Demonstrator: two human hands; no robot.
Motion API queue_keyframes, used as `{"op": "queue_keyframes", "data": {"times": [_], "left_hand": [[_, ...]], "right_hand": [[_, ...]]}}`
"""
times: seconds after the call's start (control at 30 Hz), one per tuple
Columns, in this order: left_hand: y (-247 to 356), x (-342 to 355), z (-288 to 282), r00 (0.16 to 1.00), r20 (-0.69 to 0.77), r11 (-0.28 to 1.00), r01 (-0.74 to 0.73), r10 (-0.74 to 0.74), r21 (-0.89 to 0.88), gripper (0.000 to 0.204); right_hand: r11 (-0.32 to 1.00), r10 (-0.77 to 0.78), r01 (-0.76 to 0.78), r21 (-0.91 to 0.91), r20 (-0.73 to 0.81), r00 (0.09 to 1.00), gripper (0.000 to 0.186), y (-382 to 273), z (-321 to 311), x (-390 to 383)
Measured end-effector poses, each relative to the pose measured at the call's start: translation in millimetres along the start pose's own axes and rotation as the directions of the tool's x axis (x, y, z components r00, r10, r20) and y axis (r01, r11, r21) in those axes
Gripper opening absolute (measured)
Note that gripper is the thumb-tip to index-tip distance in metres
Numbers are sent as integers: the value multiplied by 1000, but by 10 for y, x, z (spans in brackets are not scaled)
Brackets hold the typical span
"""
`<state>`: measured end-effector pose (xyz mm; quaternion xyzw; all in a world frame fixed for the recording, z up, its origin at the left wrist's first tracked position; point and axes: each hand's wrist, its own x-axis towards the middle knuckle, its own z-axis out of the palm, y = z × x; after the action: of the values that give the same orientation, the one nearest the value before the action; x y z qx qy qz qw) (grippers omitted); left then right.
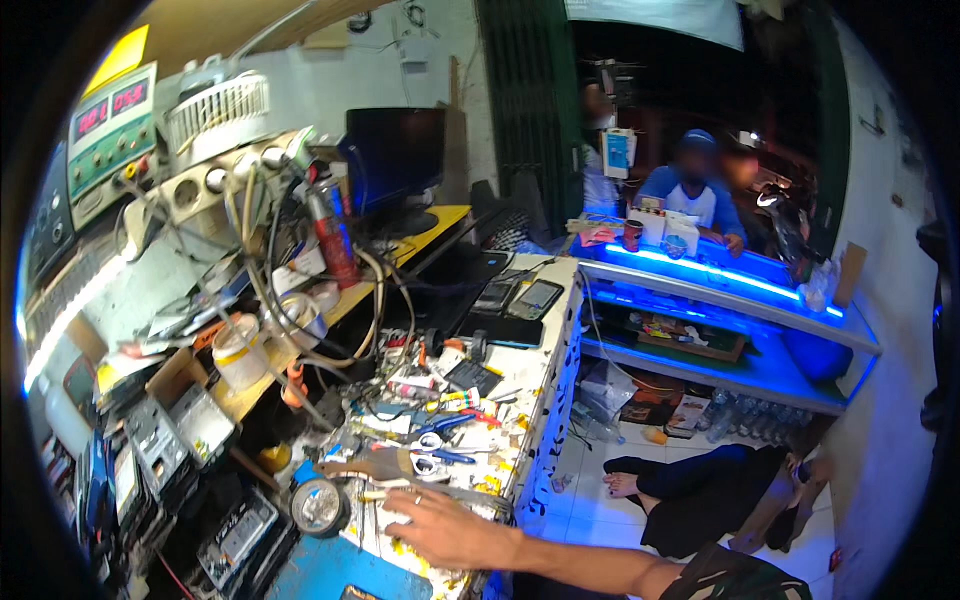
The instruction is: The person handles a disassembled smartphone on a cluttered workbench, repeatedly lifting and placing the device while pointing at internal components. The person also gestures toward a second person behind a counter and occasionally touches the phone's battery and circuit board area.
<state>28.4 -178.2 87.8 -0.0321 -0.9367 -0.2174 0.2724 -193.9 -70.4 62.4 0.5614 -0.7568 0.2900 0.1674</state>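
Observation:
My right hand [440, 528] reaches in from the lower right and rests low over the cluttered white workbench [535, 390]. A ring shows on one finger. Its fingers are stretched out and apart, with nothing visible held in them, beside several thin metal tools [366, 520]. Left of the hand stands a round tin [319, 506] with a dark rim. Just beyond it lie scissors [428, 462] with pale blue handles and blue-handled pliers [443, 426]. A blue mat [345, 572] covers the bench's near end. My left hand is out of view.
Phones [535, 299] lie at the bench's far end. Cables hang by a power supply [112, 135] and a monitor [395, 160] on the left. A blue-lit glass counter [720, 278] stands at the right, with a person [690, 185] behind it. Someone's legs [690, 490] stretch across the floor.

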Motion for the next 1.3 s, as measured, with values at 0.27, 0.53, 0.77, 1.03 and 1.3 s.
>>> {"op": "queue_keyframes", "data": {"times": [0.27,0.53,0.77,1.03,1.3], "left_hand": [[105,121,-148,908,-413,969,-37,-70,-245,111],[283,412,-281,865,-500,917,-229,37,-328,152],[295,303,-205,921,-389,967,-100,1,-236,129],[215,-129,-145,951,-297,946,-19,-83,-325,116],[170,-504,-344,914,-336,947,129,-228,-293,115]], "right_hand": [[600,-309,195,776,0,951,85,-374,-797,68],[619,-275,345,705,-217,937,87,-550,-1095,255],[581,-429,309,753,-39,903,53,-337,-869,413],[855,-465,389,343,172,869,66,-327,342,1770],[930,-367,275,244,553,748,81,-409,451,2293]]}}
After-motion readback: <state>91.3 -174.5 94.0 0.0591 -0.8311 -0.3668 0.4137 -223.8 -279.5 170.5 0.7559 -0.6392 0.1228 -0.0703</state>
